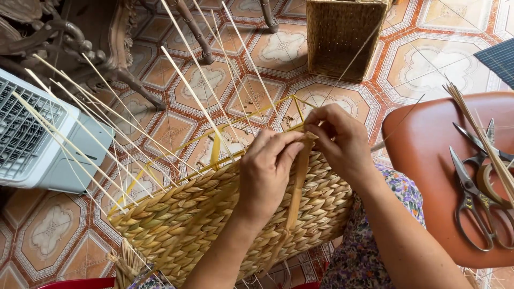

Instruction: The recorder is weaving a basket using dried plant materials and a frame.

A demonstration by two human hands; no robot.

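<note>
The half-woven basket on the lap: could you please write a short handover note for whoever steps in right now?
Left hand: pinching a flat straw strand at the top edge of the woven basket.
Right hand: gripping the same spot from the other side.
Basket lies sideways on the lap, thin upright stakes fanning out past a yellow frame.
Done: the lower wall is woven.
Left: the bare stakes are unwoven.
Scissors lie on the orange stool to the right.
</note>
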